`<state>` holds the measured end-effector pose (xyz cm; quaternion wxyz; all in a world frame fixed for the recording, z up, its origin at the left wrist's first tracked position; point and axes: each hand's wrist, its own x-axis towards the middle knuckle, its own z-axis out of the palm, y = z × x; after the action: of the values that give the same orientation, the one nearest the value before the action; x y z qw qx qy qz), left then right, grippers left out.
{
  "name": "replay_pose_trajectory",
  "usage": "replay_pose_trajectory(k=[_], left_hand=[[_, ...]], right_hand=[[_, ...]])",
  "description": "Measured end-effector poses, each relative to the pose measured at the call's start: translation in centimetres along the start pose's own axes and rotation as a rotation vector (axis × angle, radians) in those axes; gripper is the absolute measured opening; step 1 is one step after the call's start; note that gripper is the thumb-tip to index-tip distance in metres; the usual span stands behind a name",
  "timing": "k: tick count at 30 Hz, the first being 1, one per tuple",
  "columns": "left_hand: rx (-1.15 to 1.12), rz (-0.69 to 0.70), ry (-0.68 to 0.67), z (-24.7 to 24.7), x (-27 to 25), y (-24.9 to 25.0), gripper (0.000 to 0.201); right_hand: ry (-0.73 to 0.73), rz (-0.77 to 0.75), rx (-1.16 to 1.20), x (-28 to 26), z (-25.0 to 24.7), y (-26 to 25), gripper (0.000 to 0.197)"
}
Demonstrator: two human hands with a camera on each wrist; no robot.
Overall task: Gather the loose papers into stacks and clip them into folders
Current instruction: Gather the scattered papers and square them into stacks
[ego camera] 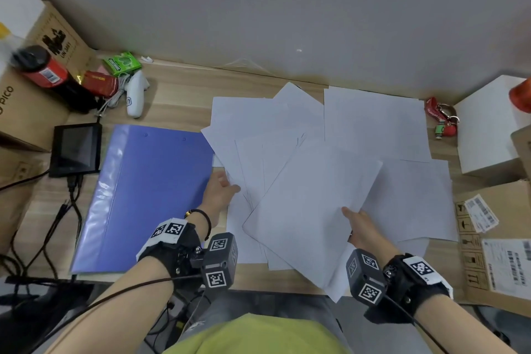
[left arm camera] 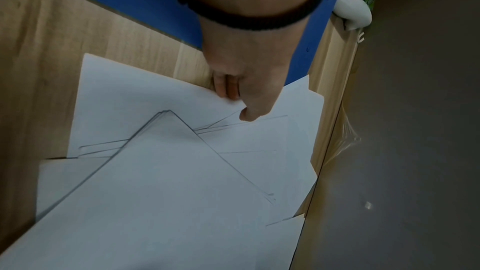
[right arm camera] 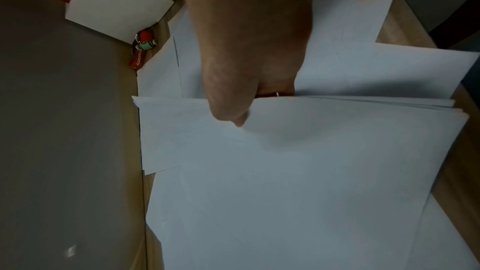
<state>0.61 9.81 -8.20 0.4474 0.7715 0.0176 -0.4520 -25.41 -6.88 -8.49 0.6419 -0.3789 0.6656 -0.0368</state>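
Many white loose papers (ego camera: 373,123) lie fanned and overlapping across the wooden desk (ego camera: 178,89). A closed blue folder (ego camera: 143,195) lies to their left. My right hand (ego camera: 359,224) pinches a small stack of sheets (ego camera: 310,210) at its near edge, thumb on top (right arm camera: 233,118), fingers hidden beneath. My left hand (ego camera: 221,190) pinches the left edge of other sheets (left arm camera: 155,98) beside the folder, thumb (left arm camera: 249,116) above and fingers (left arm camera: 226,87) under.
A small black screen (ego camera: 76,148) with cables, a white controller (ego camera: 136,98), a red bottle (ego camera: 43,69) and cardboard boxes (ego camera: 17,112) crowd the left. A white box (ego camera: 488,126), red keychain (ego camera: 441,118) and a labelled carton (ego camera: 494,238) stand at the right. A grey wall backs the desk.
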Motion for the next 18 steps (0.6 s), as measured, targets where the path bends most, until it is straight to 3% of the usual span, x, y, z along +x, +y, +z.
replay_pose_trajectory(k=[7,14,18], left_hand=[[-0.038,0.031,-0.078,0.5,0.7,0.6,0.026],[0.000,0.093,-0.169,2.0,1.2,2.3,0.028],[0.018,0.133,-0.156,3.4,0.9,3.0,0.008]], right_hand=[[-0.005,0.042,-0.012,0.3,-0.6,0.2,0.033],[-0.003,0.042,0.024,-0.3,-1.1,-0.3,0.028],[-0.010,0.018,0.054,-0.8,-1.3,-0.3,0.021]])
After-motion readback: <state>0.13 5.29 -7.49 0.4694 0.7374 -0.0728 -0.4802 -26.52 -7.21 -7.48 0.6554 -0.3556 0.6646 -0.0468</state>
